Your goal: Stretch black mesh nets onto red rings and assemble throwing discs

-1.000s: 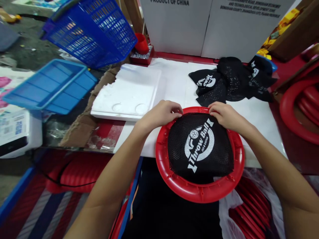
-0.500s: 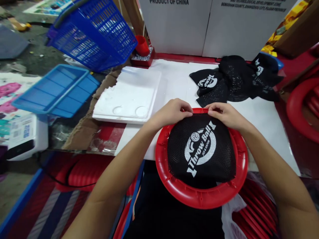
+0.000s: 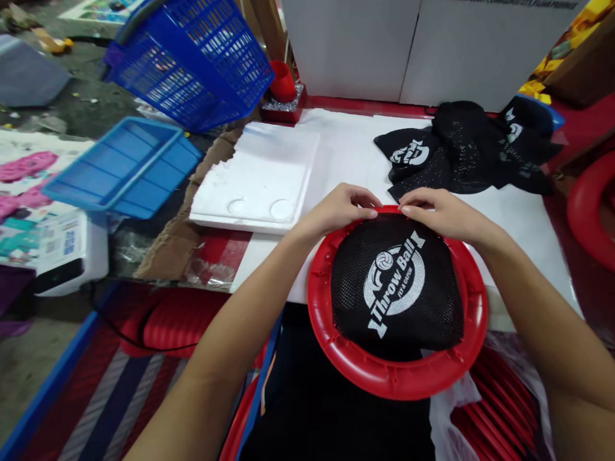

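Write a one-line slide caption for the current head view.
Left hand and right hand pinch black mesh at the far rim of a red ring.

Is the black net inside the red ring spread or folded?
Spread: the black net reaches broadly across the red ring, and its print is readable.

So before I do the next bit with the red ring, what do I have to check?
1. Left hand on the top edge of the red ring: ok.
2. Right hand on the top edge too, close beside it: ok.
3. Black mesh inside the ring, with its white print showing: ok.
4. Mesh fastened at the top: cannot tell, fingers cover part of it.
5. Loose black mesh pieces kept off the ring: ok, they lie beyond it on the white sheet.
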Demonstrator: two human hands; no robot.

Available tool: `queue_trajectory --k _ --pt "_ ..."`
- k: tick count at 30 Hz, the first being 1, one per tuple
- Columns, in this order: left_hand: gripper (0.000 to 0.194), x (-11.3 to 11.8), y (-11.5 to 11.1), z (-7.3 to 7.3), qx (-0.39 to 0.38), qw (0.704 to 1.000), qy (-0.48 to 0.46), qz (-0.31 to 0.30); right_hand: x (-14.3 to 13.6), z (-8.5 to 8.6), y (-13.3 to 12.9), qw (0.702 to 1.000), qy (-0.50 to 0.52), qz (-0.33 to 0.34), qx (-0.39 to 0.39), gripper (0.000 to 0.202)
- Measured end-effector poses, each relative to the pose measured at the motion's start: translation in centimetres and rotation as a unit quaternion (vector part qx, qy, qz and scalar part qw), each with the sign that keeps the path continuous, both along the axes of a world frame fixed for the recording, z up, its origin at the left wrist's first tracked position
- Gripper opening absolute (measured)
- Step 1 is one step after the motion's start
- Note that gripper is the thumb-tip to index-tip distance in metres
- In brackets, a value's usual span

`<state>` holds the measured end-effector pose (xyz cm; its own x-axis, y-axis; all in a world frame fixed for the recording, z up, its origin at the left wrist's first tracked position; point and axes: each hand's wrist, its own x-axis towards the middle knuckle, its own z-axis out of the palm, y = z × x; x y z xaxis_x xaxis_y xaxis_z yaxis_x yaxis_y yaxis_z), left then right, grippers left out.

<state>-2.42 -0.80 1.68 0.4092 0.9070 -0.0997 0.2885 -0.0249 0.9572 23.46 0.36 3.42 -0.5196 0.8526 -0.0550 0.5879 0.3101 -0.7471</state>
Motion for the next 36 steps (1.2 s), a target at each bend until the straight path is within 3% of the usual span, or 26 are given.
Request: queue_trajectory --k 3,7,9,14,20,22,30,36 --pt "0.023 0.0 0.0 -0.3 -0.037 0.998 -0.032 0.035 -1.2 -0.3 0.1 0.997 -0.007 0.041 0.062 0.011" --pt "0.022 -0.2 0.3 -0.4 -0.072 0.996 -0.037 0.034 -1.5 -1.4 0.6 0.998 0.045 0.038 -0.023 0.013" --pt "0.02 -0.1 0.3 -0.4 -0.053 0.998 -0.029 0.019 -1.4 -1.7 0.8 0.997 0.058 0.037 -0.033 0.016" --pt "0.015 -0.3 -0.2 -0.2 0.037 0.999 0.029 -0.006 -1.8 -1.3 0.5 0.999 0.007 0.013 0.044 0.014" --pt "0.017 -0.8 -1.2 0.0 0.059 0.996 0.058 -0.017 -1.0 -1.1 1.0 0.988 0.107 0.0 -0.109 0.015" --pt "0.016 -0.7 -1.3 0.0 0.059 0.997 0.053 -0.013 -0.8 -1.2 1.2 0.986 0.11 -0.005 -0.124 0.017" --pt "0.011 -0.8 -1.5 0.0 0.103 0.991 0.087 -0.027 -1.3 -1.4 1.8 0.994 0.053 0.031 -0.091 0.015" --pt "0.019 -0.6 -1.4 0.8 0.123 0.977 0.168 -0.038 -2.4 -1.3 0.4 0.997 -0.009 0.016 0.072 0.017"
